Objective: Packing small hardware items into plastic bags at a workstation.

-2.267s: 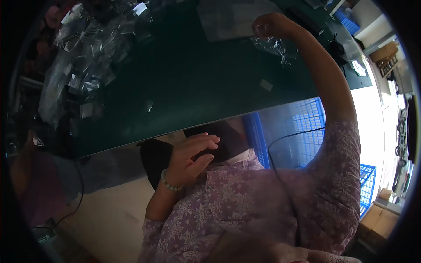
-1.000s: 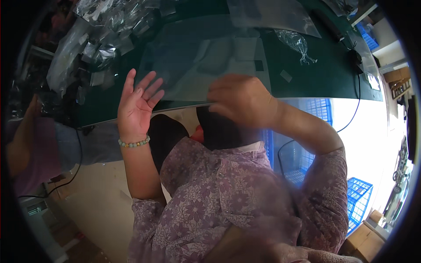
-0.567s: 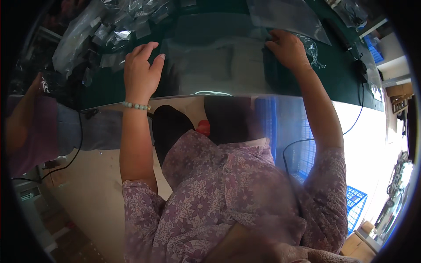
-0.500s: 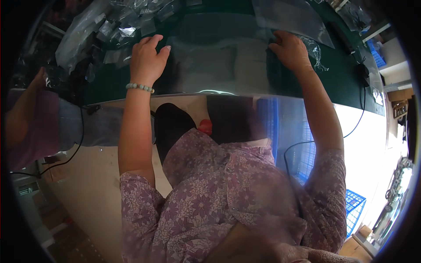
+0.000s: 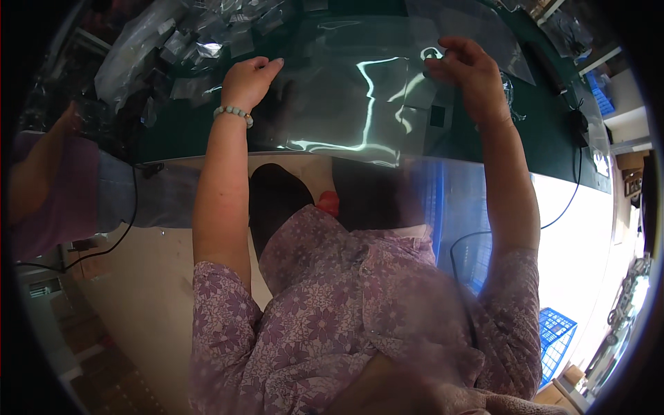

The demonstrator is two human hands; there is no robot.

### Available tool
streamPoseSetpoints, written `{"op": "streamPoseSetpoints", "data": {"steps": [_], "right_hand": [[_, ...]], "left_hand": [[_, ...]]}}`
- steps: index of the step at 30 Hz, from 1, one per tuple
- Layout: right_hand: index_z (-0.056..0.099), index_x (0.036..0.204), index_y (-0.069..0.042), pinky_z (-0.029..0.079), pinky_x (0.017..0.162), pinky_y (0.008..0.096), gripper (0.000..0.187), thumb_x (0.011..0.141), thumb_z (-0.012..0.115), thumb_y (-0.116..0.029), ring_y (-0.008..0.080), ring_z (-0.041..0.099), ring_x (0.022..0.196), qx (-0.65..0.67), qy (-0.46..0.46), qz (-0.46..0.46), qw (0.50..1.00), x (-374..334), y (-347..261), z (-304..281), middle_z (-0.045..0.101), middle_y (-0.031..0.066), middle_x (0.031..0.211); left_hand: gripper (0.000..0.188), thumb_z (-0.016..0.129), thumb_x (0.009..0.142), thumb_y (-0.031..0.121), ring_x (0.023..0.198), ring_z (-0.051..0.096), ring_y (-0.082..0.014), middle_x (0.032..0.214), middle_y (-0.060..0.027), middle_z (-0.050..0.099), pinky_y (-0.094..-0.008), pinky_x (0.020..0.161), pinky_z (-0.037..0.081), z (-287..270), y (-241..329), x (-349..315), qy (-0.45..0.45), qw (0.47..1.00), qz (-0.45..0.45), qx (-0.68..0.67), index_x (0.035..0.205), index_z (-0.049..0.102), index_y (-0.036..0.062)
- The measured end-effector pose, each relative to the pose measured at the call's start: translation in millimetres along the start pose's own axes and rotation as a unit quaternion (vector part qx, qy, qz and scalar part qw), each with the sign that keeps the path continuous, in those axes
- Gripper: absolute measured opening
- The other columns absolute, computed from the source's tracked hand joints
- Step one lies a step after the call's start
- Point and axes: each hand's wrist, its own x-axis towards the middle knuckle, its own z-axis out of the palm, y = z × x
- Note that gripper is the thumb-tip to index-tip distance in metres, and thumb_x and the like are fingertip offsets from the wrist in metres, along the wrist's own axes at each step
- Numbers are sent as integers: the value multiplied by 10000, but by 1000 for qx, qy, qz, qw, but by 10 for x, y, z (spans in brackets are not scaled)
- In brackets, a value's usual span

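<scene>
A glossy clear plastic sheet (image 5: 325, 111) lies across the green table, its near edge overhanging the front rim and bright creases running through its right part. At the sheet's left side is my left hand (image 5: 249, 83), with a beaded bracelet at the wrist; its thumb and fingers are pressed together on the edge. My right hand (image 5: 474, 76) pinches the sheet's right side between thumb and fingers, where the film curls up. Under the sheet's right part shows a small dark rectangle (image 5: 438, 116).
Small clear packets (image 5: 207, 50) and a long plastic bag (image 5: 128, 66) are heaped at the far left. Another clear sheet (image 5: 477, 34) lies beyond my right hand. A black cable (image 5: 577, 162) hangs off the right side. At the left, another person's arm (image 5: 48, 155) reaches the table.
My left hand has gone from spread fingers to a pinch and turned inward. My right hand has risen slightly with the film, and bright creases have appeared across the sheet.
</scene>
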Motion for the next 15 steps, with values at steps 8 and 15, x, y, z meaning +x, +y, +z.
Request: {"op": "streamPoseSetpoints", "data": {"steps": [8, 15], "right_hand": [[617, 1156, -55, 448, 1072, 511, 242, 917, 616, -22, 271, 681, 1034, 270, -186, -104, 939, -52, -348, 13, 603, 33, 933], [636, 1020, -88, 291, 1120, 690, 157, 869, 678, -102, 266, 690, 964, 311, -302, -208, 877, 16, -576, -25, 615, 29, 922]], "left_hand": [[493, 779, 842, 384, 843, 551, -72, 904, 19, 646, -229, 786, 421, -172, 204, -167, -6, 953, 16, -301, 1143, 692, 2], [438, 797, 858, 276, 915, 560, -79, 999, 18, 623, -223, 899, 427, -446, 460, -239, -7, 886, 114, -450, 1185, 670, 15]]}}
